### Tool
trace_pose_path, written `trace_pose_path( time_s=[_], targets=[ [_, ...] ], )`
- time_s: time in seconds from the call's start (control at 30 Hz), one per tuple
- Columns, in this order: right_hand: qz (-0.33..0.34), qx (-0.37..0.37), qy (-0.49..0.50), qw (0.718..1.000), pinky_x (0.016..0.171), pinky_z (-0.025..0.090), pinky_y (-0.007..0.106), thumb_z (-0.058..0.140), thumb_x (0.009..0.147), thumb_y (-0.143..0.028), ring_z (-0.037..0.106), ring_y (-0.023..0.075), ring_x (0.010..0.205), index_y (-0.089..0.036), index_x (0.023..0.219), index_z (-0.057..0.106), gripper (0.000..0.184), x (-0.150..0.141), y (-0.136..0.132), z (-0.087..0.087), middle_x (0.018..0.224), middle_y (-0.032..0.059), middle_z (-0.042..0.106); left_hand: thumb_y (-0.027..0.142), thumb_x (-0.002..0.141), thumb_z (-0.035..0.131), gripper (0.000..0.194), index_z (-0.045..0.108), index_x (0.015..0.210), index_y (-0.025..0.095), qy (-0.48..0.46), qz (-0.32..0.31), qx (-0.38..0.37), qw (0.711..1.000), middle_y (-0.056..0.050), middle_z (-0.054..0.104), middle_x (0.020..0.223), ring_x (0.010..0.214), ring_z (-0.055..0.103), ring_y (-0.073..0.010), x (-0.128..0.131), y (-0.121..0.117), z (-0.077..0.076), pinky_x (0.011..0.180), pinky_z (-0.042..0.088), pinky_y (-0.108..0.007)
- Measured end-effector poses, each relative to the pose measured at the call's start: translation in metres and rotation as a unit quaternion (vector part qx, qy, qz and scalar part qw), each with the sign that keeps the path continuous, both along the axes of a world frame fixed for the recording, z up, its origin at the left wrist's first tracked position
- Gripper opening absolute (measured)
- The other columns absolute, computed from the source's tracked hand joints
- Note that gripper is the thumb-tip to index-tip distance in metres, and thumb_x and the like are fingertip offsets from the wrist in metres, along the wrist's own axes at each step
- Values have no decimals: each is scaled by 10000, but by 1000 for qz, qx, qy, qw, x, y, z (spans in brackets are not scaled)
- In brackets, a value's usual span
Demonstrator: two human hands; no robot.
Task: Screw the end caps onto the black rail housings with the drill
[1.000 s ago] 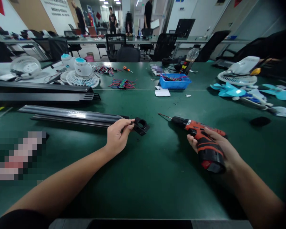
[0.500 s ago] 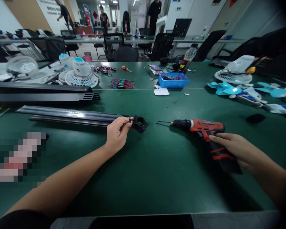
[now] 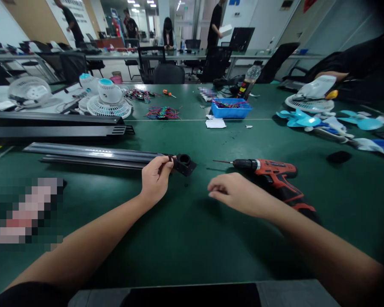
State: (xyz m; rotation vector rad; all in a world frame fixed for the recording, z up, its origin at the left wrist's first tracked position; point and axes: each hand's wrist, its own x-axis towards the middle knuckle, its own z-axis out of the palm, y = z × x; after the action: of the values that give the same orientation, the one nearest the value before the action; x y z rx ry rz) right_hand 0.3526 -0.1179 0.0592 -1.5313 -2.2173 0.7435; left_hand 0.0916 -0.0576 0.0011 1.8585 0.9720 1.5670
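Observation:
Between the thumb and fingers of my left hand is the edge of a black bracket, a flat plate with a round raised collar. It sits by the right end of long dark metal profiles on the table. My right hand is over the table to the right of the bracket, fingers loosely curled, thumb a little apart, and nothing visible in it. Behind that hand an orange and black cordless drill lies on its side, its long bit pointing left toward the bracket. My right forearm hides part of its grip.
Black metal channels lie at the left. White fan parts, wire bundles, a screwdriver, a blue bin and a bottle stand farther back. Blue fan blades are at the right. People are in the background.
My right hand has let go of the drill and moved left toward the bracket. The drill now rests on the table. My left hand keeps the bracket, which is shifted slightly left.

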Motion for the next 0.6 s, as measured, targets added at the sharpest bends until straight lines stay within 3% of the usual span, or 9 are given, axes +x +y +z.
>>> trace_pose_path(
  time_s=[0.17, 0.37, 0.6],
  targets=[
    [19, 14, 46, 999, 755, 578, 329, 695, 915, -63, 769, 219, 812, -193, 1018, 864, 237, -38, 39, -31, 972, 84, 861, 433, 1076, 649, 272, 750, 1029, 185, -20, 8, -3, 1000, -64, 809, 981, 773, 778, -171, -2, 0, 0, 737, 698, -299],
    [83, 15, 64, 994, 867, 597, 329, 761, 952, -126, 806, 218, 935, -220, 1043, 901, 192, -32, 51, -48, 1025, 69, 875, 430, 1075, 650, 267, 743, 1005, 190, -14, 8, 7, 1000, -58, 806, 958, 738, 767, -161, -1, 1, 0, 711, 686, -285],
    [108, 38, 54, 992, 823, 582, 319, 754, 971, -124, 785, 211, 880, -221, 1046, 903, 193, -31, 53, -55, 1030, 82, 849, 442, 1081, 643, 273, 746, 1012, 199, -2, 10, 16, 1000, -57, 814, 965, 752, 770, -157, -2, 2, -3, 711, 684, -267]
  ],
)
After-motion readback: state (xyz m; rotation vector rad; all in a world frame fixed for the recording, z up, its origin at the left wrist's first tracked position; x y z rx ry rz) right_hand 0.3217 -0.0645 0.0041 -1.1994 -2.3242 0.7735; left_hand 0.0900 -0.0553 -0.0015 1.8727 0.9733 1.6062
